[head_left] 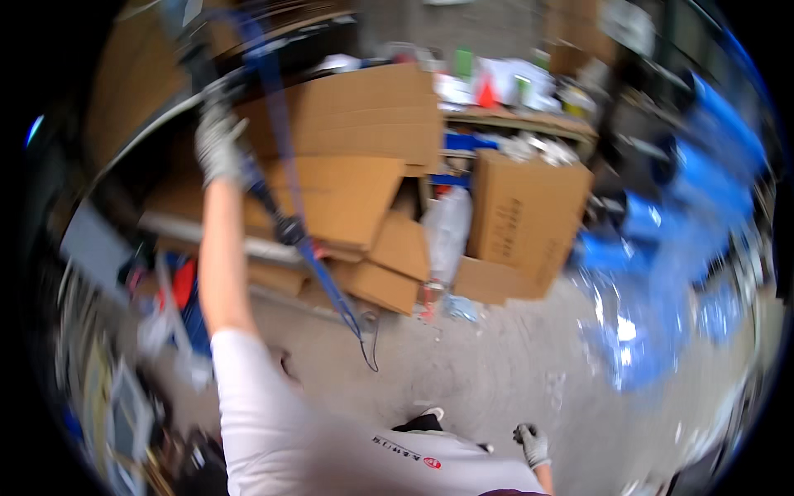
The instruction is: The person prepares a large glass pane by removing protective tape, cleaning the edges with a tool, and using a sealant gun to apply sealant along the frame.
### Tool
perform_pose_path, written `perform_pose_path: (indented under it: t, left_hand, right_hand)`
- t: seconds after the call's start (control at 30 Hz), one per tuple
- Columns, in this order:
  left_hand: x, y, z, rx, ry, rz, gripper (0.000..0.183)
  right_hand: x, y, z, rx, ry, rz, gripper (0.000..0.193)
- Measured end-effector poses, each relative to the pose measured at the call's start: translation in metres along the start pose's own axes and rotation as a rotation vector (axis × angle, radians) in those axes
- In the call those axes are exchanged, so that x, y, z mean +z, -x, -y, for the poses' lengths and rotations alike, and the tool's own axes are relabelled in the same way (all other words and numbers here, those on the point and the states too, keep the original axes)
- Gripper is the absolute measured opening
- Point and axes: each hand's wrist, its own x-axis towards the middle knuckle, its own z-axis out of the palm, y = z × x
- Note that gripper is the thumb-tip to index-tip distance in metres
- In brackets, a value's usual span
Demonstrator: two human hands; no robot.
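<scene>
Head camera view: a worker in a white short-sleeved shirt point(322, 446) stretches the left arm toward the upper left of a crowded workshop, the left hand point(219, 145) in a pale work glove set against a long black-and-blue strap point(327, 281). The thumb stands off to one side; motion blur hides the fingers, and whether they are closed around the strap cannot be told. The strap slants from the upper left, past the glove and down to the right, ending in a thin dark loop point(374, 354) above the concrete floor point(471, 372). The right hand point(533, 446), also gloved, hangs low beside the body, well apart from the strap, its dark-tipped fingers bent; whether it holds anything cannot be made out. Beyond the left forearm lie flat cardboard sheets point(331, 194), overlapping in a stack, with a larger cardboard panel point(364, 107) leaning behind them. To their right, a translucent plastic bag point(447, 236) hangs just beside a tall brown carton point(529, 223), which stands in front of a cluttered workbench point(533, 123) bearing a red cone-shaped object point(488, 91) and white papers. Rolls of blue film point(719, 107) line the right side, clear bluish sheeting point(633, 331) draped below them.
</scene>
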Motion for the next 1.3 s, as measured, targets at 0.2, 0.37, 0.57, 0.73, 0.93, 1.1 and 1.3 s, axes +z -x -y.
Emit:
perform_pose_path:
  t: [0.2, 0.37, 0.57, 0.73, 0.93, 1.1, 1.3]
  left_hand:
    - [-0.052, 0.050, 0.092, -0.054, -0.309, 0.118, 0.043]
    - [0.068, 0.163, 0.168, 0.050, -0.633, 0.069, 0.041]
    - [0.203, 0.378, 0.180, 0.044, -0.643, 0.383, 0.040]
    - [0.268, 0.645, 0.032, 0.034, -0.244, 1.403, 0.038]
    - [0.291, 0.841, -0.129, 0.227, -0.057, 2.899, 0.045]
    - [0.354, 0.889, -0.166, 0.210, 0.054, 2.744, 0.048]
    - [0.440, 0.902, -0.109, 0.671, -0.506, 2.692, 0.045]
  right_hand:
    - [-0.010, 0.075, 0.028, 0.262, 0.510, -0.144, 0.051]
    - [-0.031, 0.150, -0.029, 0.487, 0.194, -0.513, 0.048]
    - [-0.033, 0.254, -0.120, 0.665, 0.226, -0.849, 0.068]
    - [-0.139, 0.393, -0.188, 1.058, 0.200, -1.517, 0.089]
    - [-0.261, 0.620, -0.150, 0.672, 0.440, -2.598, 0.066]
    - [-0.257, 0.744, -0.085, 0.736, 1.006, -2.846, 0.064]
    - [-0.349, 0.637, -0.312, 1.240, 0.478, -2.102, 0.068]
